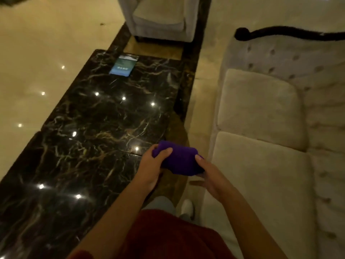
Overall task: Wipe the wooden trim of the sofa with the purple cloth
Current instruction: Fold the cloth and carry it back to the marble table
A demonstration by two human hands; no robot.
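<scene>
A folded purple cloth (178, 158) is held between both hands in front of me, above the gap between table and sofa. My left hand (152, 168) grips its left end, thumb on top. Its right end sits in my right hand (210, 174). The beige tufted sofa (261, 128) fills the right side. Its dark wooden trim (280, 32) curls along the top of the backrest at the upper right, far from both hands.
A long black marble coffee table (97, 128) runs along the left, with a blue card or booklet (124, 65) near its far end. A grey armchair (160, 17) stands at the top. A narrow floor strip separates table and sofa; my white shoe (187, 206) is there.
</scene>
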